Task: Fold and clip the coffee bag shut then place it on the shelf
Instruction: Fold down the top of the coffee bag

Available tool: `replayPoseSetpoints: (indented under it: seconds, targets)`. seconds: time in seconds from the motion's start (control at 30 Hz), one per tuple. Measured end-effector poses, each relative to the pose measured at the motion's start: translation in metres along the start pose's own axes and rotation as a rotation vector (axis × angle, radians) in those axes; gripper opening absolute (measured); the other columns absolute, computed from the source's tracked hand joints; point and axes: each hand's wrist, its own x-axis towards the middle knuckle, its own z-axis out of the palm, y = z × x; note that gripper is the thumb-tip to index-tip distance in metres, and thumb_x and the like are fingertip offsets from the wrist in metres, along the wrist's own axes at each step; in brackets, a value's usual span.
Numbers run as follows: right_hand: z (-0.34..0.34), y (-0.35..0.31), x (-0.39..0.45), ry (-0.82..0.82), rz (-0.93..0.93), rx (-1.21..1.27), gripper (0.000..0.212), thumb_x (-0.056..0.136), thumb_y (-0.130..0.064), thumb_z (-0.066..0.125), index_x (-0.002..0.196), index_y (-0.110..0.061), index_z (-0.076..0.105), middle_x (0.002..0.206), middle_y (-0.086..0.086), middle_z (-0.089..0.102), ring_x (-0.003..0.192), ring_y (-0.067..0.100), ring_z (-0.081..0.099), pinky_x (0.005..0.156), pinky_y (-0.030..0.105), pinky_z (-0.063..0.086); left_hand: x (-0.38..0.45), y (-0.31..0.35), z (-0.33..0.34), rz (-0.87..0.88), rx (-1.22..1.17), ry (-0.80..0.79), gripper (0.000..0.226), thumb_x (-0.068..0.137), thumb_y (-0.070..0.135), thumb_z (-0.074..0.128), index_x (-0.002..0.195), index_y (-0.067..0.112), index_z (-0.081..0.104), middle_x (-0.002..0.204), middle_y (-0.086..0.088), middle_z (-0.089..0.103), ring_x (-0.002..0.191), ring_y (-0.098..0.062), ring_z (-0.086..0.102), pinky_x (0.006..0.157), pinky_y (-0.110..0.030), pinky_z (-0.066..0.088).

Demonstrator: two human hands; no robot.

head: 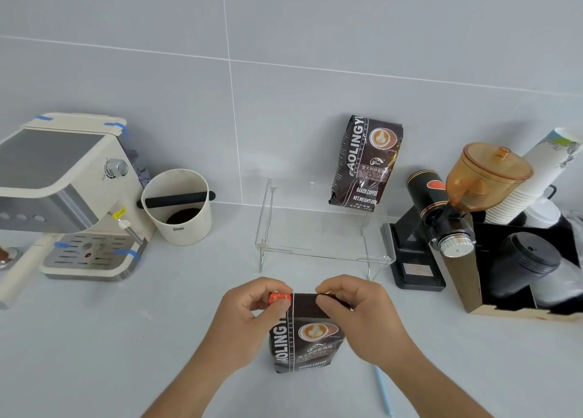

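- Coffee bag (307, 338): dark, printed, standing upright on the near centre of the grey counter (195, 307), label toward you. Its top is folded down into a flat band, so the standing base leaves both your hands free for the top edge.
- Left hand (252, 310): fingers and thumb closed on the orange clip (279, 299) at the left end of the fold. It looks as if you are working it onto the band; whether it already bites the fold cannot be told.
- Right hand (356, 310): fingertips pinched together on the right part of the folded top, apparently to keep the fold from springing open while the clip goes on.
- Clear acrylic shelf (315, 228): just beyond the bag, against the tiled wall. A second coffee bag (367, 162) leans on the wall at its right rear, leaving the left part free, the likely destination.
- Espresso machine (72, 196): far left, well apart.
- Knock box (178, 209): just right of the machine.
- Coffee grinder (454, 209): right of the shelf.
- Paper cups (533, 177): stacked, far right.
- Blue pen (383, 392): on the counter, near right of the bag.
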Motion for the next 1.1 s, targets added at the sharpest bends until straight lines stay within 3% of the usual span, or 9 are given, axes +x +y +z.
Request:
replayPoseSetpoints:
  seconds: [0.2, 0.37, 0.47, 0.67, 0.83, 1.1]
  targets:
    - [0.004, 0.002, 0.006, 0.003, 0.111, 0.133, 0.016, 0.081, -0.001, 0.070, 0.072, -0.015, 0.074, 0.068, 0.006, 0.076, 0.062, 0.016, 0.066, 0.064, 0.031, 0.054, -0.008, -0.013, 0.000, -0.035, 0.108, -0.058, 0.047, 0.070, 0.007, 0.082, 0.099, 0.043, 0.070, 0.097, 0.019, 0.072, 0.092, -0.007, 0.068, 0.080, -0.012, 0.052]
    - [-0.002, 0.003, 0.008, -0.141, 0.158, 0.060, 0.009, 0.078, -0.007, 0.074, 0.079, -0.015, 0.076, 0.073, 0.000, 0.076, 0.065, 0.010, 0.066, 0.060, 0.019, 0.051, -0.009, -0.015, 0.000, 0.031, 0.216, -0.034, 0.037, 0.076, 0.011, 0.078, 0.099, 0.039, 0.070, 0.099, 0.022, 0.065, 0.094, -0.005, 0.064, 0.079, -0.010, 0.050]
    - [-0.012, 0.006, 0.006, -0.315, 0.056, -0.229, 0.025, 0.072, -0.021, 0.081, 0.094, -0.030, 0.072, 0.091, -0.009, 0.074, 0.077, -0.002, 0.065, 0.070, 0.010, 0.048, -0.009, -0.016, 0.000, 0.053, 0.248, -0.039, 0.035, 0.078, 0.012, 0.077, 0.100, 0.038, 0.070, 0.100, 0.019, 0.063, 0.094, -0.005, 0.064, 0.079, -0.008, 0.047]
    - [-0.012, 0.013, 0.008, -0.308, -0.182, -0.488, 0.020, 0.081, -0.019, 0.068, 0.098, -0.031, 0.069, 0.091, -0.007, 0.069, 0.086, 0.008, 0.060, 0.072, 0.013, 0.045, -0.009, -0.019, 0.002, 0.029, 0.209, -0.048, 0.036, 0.078, 0.011, 0.077, 0.095, 0.042, 0.070, 0.094, 0.021, 0.066, 0.092, -0.005, 0.066, 0.082, -0.010, 0.048]
    - [-0.011, 0.019, 0.006, -0.320, -0.290, -0.504, 0.017, 0.085, -0.019, 0.066, 0.098, -0.029, 0.070, 0.079, -0.017, 0.058, 0.077, 0.003, 0.055, 0.068, 0.009, 0.038, -0.007, -0.021, 0.005, -0.087, 0.059, -0.040, 0.047, 0.073, -0.002, 0.078, 0.088, 0.042, 0.074, 0.087, 0.018, 0.074, 0.086, -0.006, 0.069, 0.083, -0.014, 0.052]
    - [-0.019, 0.022, 0.005, -0.243, -0.285, -0.417, 0.015, 0.083, -0.014, 0.070, 0.088, -0.028, 0.073, 0.075, -0.013, 0.069, 0.070, 0.005, 0.061, 0.059, 0.010, 0.041, -0.009, -0.021, 0.005, -0.053, 0.128, -0.068, 0.025, 0.079, 0.006, 0.074, 0.083, 0.031, 0.077, 0.087, 0.017, 0.075, 0.088, -0.005, 0.069, 0.077, -0.009, 0.048]
